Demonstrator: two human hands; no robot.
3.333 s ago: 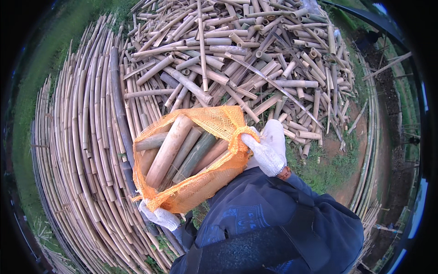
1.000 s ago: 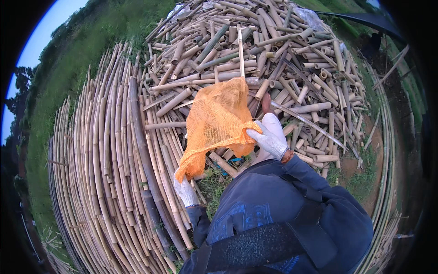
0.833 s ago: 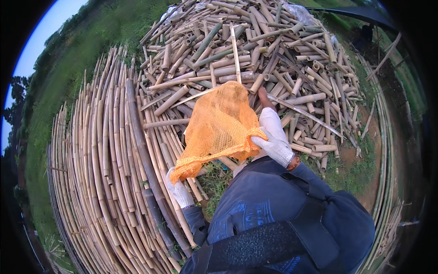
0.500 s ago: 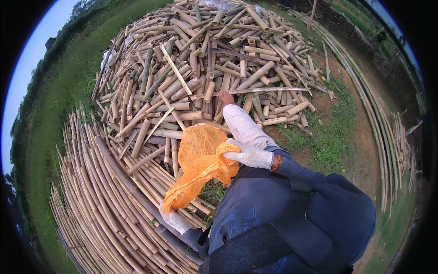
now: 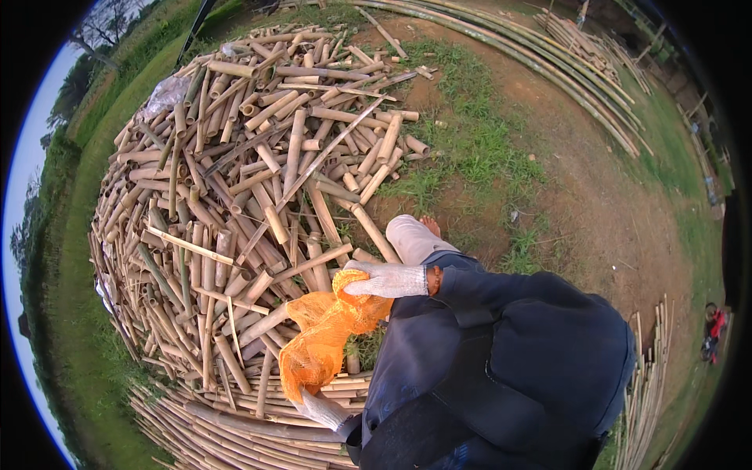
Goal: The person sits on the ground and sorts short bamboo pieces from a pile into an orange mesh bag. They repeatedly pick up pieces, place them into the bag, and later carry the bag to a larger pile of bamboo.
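Orange mesh sack [image 5: 325, 338], crumpled, limp, empty-looking, stretched between gloved hands.

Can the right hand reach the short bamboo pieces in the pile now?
Probably not at once: the right hand grips the orange mesh sack together with the left hand, though the bamboo pile lies close in front.

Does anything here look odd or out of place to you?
Little stands out. The orange mesh sack hangs limp between the gloved right hand and left hand, showing no bamboo inside. The cut bamboo pile is a loose jumble, while the long poles below lie neatly side by side.
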